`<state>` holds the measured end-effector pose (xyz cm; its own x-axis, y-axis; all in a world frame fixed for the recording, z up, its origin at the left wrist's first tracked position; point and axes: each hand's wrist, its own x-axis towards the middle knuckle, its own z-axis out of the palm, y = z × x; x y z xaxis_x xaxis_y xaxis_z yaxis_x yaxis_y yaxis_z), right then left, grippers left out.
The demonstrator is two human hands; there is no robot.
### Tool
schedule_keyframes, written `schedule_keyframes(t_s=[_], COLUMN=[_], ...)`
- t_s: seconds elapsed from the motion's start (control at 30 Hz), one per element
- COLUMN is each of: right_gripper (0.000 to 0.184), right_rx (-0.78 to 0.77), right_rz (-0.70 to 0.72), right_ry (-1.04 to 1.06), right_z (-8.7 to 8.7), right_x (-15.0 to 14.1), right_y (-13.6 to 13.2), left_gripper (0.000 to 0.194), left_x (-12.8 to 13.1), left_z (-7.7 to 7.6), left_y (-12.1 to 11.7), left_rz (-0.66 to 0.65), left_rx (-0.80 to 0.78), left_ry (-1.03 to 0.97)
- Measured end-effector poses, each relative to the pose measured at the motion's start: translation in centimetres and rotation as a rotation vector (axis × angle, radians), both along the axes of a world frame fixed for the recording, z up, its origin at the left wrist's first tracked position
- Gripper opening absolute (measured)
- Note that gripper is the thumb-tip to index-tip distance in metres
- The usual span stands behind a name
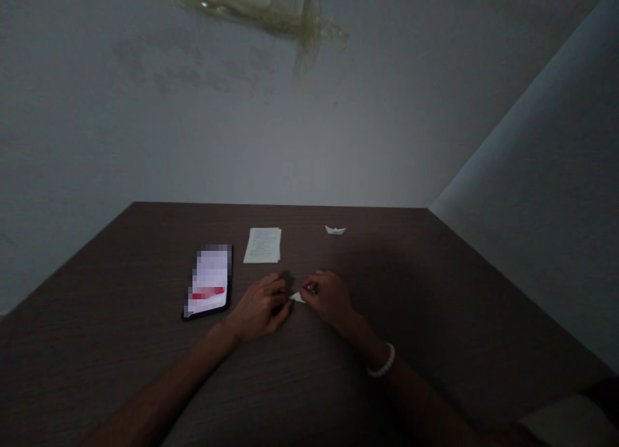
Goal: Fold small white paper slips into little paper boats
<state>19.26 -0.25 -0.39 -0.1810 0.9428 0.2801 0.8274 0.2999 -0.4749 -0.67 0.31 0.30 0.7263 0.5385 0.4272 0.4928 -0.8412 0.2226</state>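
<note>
Table: the brown table point(91, 331) runs across the whole view, with its far edge at the grey back wall point(290, 137).
Phone: farthest left of the small things, the phone point(209, 279) lies flat, screen up, near the left wrist; its dark rim shows, but the screen is blurred, apart from a red band on a pale ground.
Left hand: the left hand point(258, 308) reaches in with its back up and fingers bent, the tips at the left point of the folded paper point(296, 298); whether they pinch it or only steady it, I cannot tell.
Sheets: beyond the left hand, the small stack of sheets point(262, 245) lies flat, its edges slightly out of line; the top one bears print too small to read.
Wall marks: high on the back wall, yellowish strips point(251, 11) cross one another, with darker stains below them.
Folded paper: small, white and pointed at its left end, it sits between the two hands, low over the table and partly covered by fingers.
Right hand: the right hand point(331, 298) has thumb and forefinger brought together, pinching the right part of the folded paper, with the other fingers curled in.
Paper boat: beyond the right hand, near the table's far edge, stands the white paper boat point(335, 231), its two ends pointing up.
Bracelet: a pale beaded bracelet point(382, 363) circles the right wrist.
Side wall: the side wall point(546, 163) slants along the right of the table.
</note>
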Motion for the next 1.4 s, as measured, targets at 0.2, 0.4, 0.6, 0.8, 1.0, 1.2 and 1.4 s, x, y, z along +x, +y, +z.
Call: schedule_keyframes(t_s=[0.2,0.4,0.6,0.8,1.0,1.2,1.4], right_gripper=[0.007,0.019,0.016,0.016,0.024,0.024,0.023], right_rx=[0.010,-0.020,-0.078,-0.130,-0.094,-0.077,-0.054], right_rz=[-0.016,-0.102,-0.013,0.127,0.175,0.128,0.097], right_ry=[0.025,-0.015,0.020,0.013,-0.013,0.001,0.013], right_z=[0.8,0.8,0.7,0.6,0.9,0.3,0.1], right_x=[1.5,2.6,2.9,3.5,3.6,3.5,3.3], right_y=[-1.3,-3.3,-2.8,-1.2,-0.5,-0.4,-0.5], left_gripper=[0.030,0.025,0.022,0.026,0.027,0.025,0.028], left_x=[0.1,0.2,0.2,0.2,0.2,0.1,0.0], left_z=[0.0,0.1,0.0,0.3,0.3,0.0,0.1], left_y=[0.0,-0.1,0.1,0.3,0.3,0.3,0.3], left_rz=[0.014,0.027,-0.032,-0.016,-0.052,-0.048,-0.073], left_rx=[0.022,0.005,-0.017,-0.079,-0.131,-0.091,-0.122], left_ry=[0.020,0.026,0.000,0.011,0.058,0.039,0.053])
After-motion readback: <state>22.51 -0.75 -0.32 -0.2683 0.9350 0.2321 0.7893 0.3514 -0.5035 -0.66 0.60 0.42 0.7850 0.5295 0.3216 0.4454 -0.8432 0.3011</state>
